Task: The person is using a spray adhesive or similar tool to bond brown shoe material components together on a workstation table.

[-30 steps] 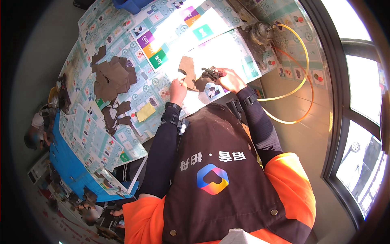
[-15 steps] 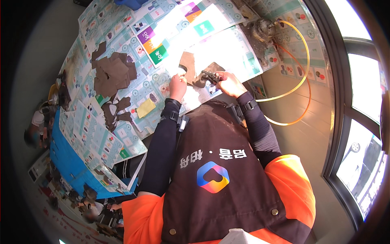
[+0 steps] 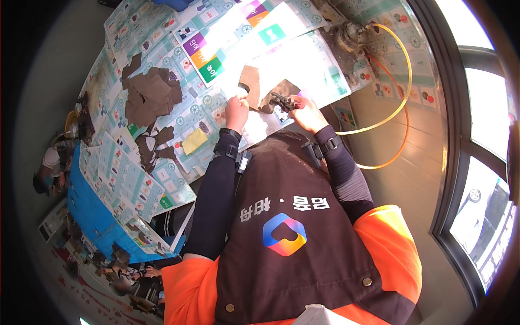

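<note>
My left hand (image 3: 236, 110) pinches the lower edge of a brown leather piece (image 3: 251, 82) that lies on the paper-covered table (image 3: 179, 49). A dark metal hand tool (image 3: 281, 100) is gripped in my right hand (image 3: 305, 111), its tip at a second brown piece (image 3: 283, 89) just right of the first. Both forearms wear dark sleeves and come up from the lower middle, over a dark apron and orange sleeves.
A heap of brown leather cut-outs (image 3: 149, 95) lies at the left, with a yellow pad (image 3: 193, 140) nearer. A yellow hose (image 3: 400, 103) loops at the right from a grimy fitting (image 3: 349, 35). A window (image 3: 482, 162) runs along the right. A blue table edge (image 3: 92, 211) is at lower left.
The view has shifted a little; both hands stay close together on the brown pieces, the left hand now nearer the upright piece.
</note>
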{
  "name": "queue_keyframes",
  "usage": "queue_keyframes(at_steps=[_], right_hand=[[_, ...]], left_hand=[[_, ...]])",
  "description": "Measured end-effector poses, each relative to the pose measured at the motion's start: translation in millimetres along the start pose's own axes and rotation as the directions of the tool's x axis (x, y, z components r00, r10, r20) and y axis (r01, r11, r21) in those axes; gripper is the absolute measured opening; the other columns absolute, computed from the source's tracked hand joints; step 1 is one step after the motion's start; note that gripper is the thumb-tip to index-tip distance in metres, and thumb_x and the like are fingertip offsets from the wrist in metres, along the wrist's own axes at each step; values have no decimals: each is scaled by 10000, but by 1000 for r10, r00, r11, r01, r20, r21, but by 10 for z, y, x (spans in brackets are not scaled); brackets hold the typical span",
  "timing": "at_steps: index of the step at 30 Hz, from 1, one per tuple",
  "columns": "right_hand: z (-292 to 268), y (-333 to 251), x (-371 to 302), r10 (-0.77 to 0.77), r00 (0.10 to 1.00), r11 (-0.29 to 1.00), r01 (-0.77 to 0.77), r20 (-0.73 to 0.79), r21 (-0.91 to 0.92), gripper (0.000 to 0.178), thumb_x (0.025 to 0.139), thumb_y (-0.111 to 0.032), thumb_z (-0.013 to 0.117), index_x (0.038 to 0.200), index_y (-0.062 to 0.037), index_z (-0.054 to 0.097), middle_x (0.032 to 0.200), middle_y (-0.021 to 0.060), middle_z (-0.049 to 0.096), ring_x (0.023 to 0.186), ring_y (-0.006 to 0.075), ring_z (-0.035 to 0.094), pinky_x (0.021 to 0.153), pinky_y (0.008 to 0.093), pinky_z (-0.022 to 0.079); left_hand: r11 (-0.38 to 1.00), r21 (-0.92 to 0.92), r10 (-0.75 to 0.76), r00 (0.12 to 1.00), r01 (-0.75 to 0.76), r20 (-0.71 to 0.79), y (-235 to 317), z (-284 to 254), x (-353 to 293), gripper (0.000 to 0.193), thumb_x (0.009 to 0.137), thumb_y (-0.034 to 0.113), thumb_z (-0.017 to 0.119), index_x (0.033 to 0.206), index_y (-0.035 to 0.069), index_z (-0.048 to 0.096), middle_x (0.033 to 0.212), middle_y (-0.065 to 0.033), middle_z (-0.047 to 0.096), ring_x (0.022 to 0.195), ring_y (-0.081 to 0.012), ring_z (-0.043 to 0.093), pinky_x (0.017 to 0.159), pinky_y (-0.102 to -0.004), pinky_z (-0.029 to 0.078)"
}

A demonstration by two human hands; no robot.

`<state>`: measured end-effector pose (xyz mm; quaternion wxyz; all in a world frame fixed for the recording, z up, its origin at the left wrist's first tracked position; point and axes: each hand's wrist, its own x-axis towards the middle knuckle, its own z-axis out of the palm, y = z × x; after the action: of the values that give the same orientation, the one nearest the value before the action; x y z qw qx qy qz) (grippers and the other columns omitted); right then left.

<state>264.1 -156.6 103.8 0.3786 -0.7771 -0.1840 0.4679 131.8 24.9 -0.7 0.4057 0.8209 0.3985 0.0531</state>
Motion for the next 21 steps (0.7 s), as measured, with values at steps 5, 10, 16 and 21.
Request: queue_keyframes(at_steps=[5,10,16,21], right_hand=[[75,84,40,4,996,988,10,90,-152,161,696,-114,490,840,-71,548,717,131,548,724,261,546,669,352,417],[59,252,78,14,1000,998,-14,4,-61,339,694,-125,522,1017,-36,572,853,150,612,870,263,583,759,335,440],[59,239,62,82,997,995,-82,-11,-53,508,688,-128,547,1172,26,512,966,161,630,979,252,582,836,286,437],[91,249,26,41,999,999,-41,-18,-17,418,686,-126,524,1084,-3,557,856,185,605,851,271,587,759,317,443]], left_hand=[[1000,-8,-6,999,6,40,-5,12,-5,213,770,74,465,902,31,626,862,-182,623,842,-336,593,739,-385,472],[1000,-18,18,1000,-18,-17,-5,-3,-10,212,769,76,465,901,30,625,859,-185,623,837,-336,595,740,-383,472],[1000,22,7,1000,-7,0,53,-20,-21,215,766,79,464,897,21,624,866,-191,625,843,-338,599,739,-382,472],[1000,-5,3,1000,-3,5,75,-35,-27,214,769,83,461,891,15,623,856,-192,627,837,-344,599,739,-384,472]])
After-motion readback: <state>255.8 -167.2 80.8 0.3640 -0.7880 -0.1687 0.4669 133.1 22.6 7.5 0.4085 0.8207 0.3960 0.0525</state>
